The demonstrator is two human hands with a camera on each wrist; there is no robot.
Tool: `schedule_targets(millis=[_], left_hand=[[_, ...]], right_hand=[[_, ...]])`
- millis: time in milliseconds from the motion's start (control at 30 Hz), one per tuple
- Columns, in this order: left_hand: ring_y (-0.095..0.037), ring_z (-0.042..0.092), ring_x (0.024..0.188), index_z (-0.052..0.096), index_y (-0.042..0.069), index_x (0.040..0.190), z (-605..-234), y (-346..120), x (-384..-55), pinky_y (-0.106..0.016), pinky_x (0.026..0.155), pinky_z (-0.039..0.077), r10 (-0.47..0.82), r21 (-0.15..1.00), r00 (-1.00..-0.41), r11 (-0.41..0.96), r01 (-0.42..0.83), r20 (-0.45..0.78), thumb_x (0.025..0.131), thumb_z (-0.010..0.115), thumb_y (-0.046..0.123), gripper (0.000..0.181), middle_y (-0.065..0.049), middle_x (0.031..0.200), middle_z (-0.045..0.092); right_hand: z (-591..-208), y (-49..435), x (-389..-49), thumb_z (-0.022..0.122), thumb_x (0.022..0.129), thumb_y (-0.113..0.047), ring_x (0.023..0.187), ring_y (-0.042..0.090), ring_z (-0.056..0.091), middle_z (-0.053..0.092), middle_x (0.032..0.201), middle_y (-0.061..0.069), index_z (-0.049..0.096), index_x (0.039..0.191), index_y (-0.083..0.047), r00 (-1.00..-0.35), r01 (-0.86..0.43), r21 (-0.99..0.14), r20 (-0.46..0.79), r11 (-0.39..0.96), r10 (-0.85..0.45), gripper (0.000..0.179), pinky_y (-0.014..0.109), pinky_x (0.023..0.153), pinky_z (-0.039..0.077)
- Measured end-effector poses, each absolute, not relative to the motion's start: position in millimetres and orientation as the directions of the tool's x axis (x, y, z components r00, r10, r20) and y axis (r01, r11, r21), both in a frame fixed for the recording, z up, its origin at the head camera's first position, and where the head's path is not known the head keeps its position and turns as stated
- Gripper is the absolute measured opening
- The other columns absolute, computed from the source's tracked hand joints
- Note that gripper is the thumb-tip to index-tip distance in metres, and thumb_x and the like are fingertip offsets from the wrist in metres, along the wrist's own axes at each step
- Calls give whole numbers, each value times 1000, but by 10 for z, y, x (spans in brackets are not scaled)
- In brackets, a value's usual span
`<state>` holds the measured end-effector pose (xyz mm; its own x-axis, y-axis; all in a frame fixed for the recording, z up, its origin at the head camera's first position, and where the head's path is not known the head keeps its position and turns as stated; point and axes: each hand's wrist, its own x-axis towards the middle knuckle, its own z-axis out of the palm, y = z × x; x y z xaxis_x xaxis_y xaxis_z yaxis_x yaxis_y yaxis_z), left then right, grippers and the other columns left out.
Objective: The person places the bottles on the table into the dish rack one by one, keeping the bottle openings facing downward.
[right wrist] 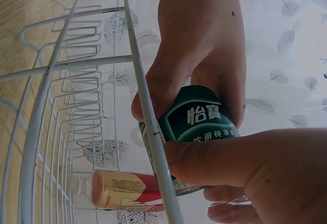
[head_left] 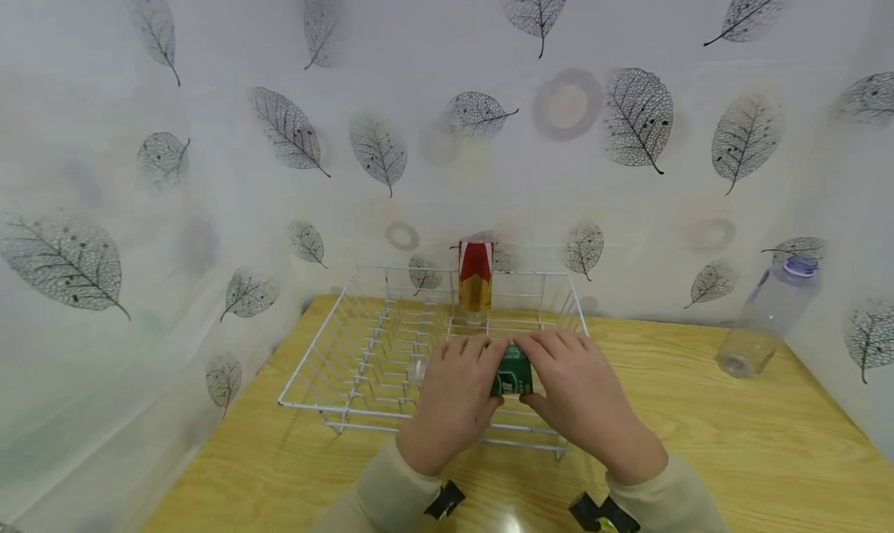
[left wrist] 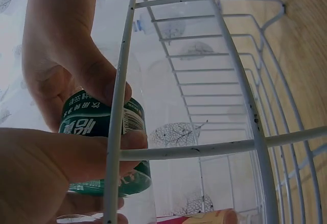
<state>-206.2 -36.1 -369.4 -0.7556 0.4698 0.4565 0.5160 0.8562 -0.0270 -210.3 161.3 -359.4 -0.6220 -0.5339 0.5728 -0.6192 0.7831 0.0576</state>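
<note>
Evidently, the left hand (head_left: 455, 389) and right hand (head_left: 583, 393) grip the green-labelled bottle (head_left: 513, 373) between their fingers; light, even pressure seems best.

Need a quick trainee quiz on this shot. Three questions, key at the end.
1. What do the left hand and right hand both hold?
2. True or false: the purple-topped bottle is outside the wire rack.
3. How is the red-and-yellow bottle turned? A) neck up B) neck down C) flat on its side

Key: 1. The green-labelled bottle. 2. True. 3. B.
</note>
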Motion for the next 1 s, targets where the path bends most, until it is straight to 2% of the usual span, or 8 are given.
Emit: schedule_targets(millis=[200, 400, 567, 767, 900, 1000], left_hand=[[-26, 54, 119, 49, 21, 141, -3690, -359, -2073, -48, 100, 49, 486, -40, -764, 853, 520, 424, 79, 87, 43, 76, -3, 130, 58], [-26, 54, 119, 47, 21, 143, -3687, -374, -2101, -49, 100, 49, 478, -20, -779, 857, 516, 406, 80, 87, 42, 78, -4, 131, 58], [-26, 54, 119, 47, 20, 145, -3671, -411, -2127, -49, 101, 49, 451, 42, -785, 856, 515, 424, 79, 88, 40, 81, -4, 132, 58], [-27, 54, 122, 43, 18, 148, -3625, -462, -2125, -50, 105, 46, 437, 123, -782, 835, 536, 444, 80, 87, 40, 84, -6, 135, 57], [-26, 55, 120, 41, 19, 149, -3597, -488, -2127, -48, 103, 47, 422, 166, -781, 823, 543, 461, 81, 86, 40, 85, -5, 135, 57], [-25, 55, 120, 41, 19, 149, -3577, -499, -2127, -47, 102, 48, 406, 224, -781, 802, 553, 474, 81, 87, 39, 85, -4, 136, 57]], right_hand=[[-3597, 1631, -2097, 98, 62, -31, 114, 31, 58, 65, 121, 7, 66, 129, -6, -649, -617, 43, 537, 786, -539, 78, 51, 98, 48], [-3529, 1683, -2110, 93, 71, -40, 118, 32, 59, 64, 127, 8, 63, 135, -7, -691, -622, -32, 492, 782, -529, 78, 53, 101, 48], [-3467, 1794, -2132, 86, 80, -43, 125, 33, 55, 57, 140, 8, 56, 144, -11, -736, -618, -203, 490, 759, -468, 78, 54, 98, 50], [-3428, 1916, -2144, 80, 88, -41, 132, 34, 50, 52, 147, 8, 47, 151, -17, -783, -600, -420, 484, 681, -391, 76, 63, 100, 45], [-3409, 1951, -2149, 81, 88, -32, 129, 29, 52, 52, 147, 5, 40, 156, -23, -798, -595, -550, 488, 586, -354, 79, 58, 101, 46], [-3406, 1961, -2149, 80, 89, -21, 131, 23, 51, 48, 150, 2, 33, 158, -29, -803, -595, -639, 494, 488, -332, 84, 40, 104, 46]])
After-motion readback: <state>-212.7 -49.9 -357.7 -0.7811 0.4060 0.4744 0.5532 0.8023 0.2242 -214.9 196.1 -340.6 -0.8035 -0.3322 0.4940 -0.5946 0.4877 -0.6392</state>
